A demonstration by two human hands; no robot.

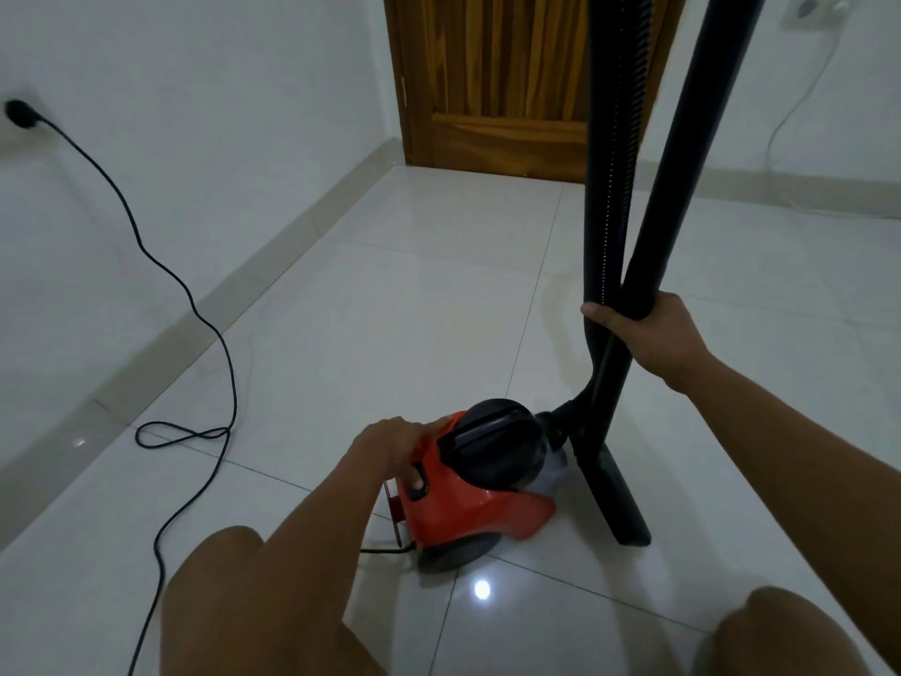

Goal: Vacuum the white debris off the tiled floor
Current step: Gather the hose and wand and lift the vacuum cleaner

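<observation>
The person crouches over a glossy tiled floor (390, 309), both bare knees at the bottom edge of the view. A red canister vacuum cleaner (478, 509) with a black top handle sits on the tiles just ahead of them. The left hand (397, 448) rests flat on the rear of its red body, fingers relaxed across the top and one fingertip on a black switch (418, 484).

The right hand (653, 334) is clenched around the black wand (675, 187) and clasps the ribbed black hose (612, 139) against it, so both stand nearly upright. The wand's floor nozzle (619, 500) rests on the tiles just to the right of the canister.

A black power cord (214, 334) leaves the back of the canister, loops across the floor and climbs the left wall to a black plug (19, 113). A wooden door (487, 80) stands closed at the far end.
</observation>
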